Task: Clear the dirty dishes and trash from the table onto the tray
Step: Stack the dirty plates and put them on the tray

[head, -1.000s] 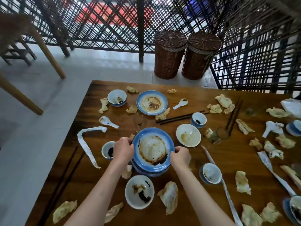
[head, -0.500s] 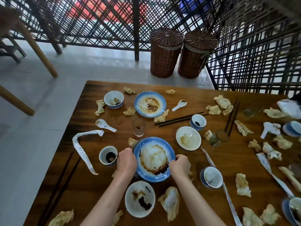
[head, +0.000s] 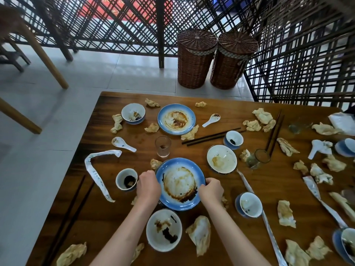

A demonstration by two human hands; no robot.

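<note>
A dirty blue-rimmed plate (head: pixel 180 184) smeared with brown sauce sits on the wooden table (head: pixel 269 191), stacked on another plate. My left hand (head: pixel 148 186) grips its left rim and my right hand (head: pixel 211 190) grips its right rim. A second dirty blue plate (head: pixel 176 119) lies farther back. Dirty white bowls stand around: one near me (head: pixel 163 229), one at the right (head: pixel 221 159), one at the back left (head: pixel 133 113). Crumpled stained napkins (head: pixel 199 234) litter the table. No tray is in view.
Small sauce cups (head: pixel 126 179) (head: pixel 233 140) (head: pixel 249 204), a drinking glass (head: pixel 162 146), a tipped glass (head: pixel 258 158), spoons (head: pixel 123 144) (head: pixel 211 120), dark chopsticks (head: pixel 211 136) and paper chopstick sleeves (head: pixel 96 169) are scattered about. Two wicker baskets (head: pixel 196 58) stand on the floor behind the table.
The plate in both hands has come down onto the table and a little toward me. The view has tilted and shifted slightly. Both hands keep their hold on the rims.
</note>
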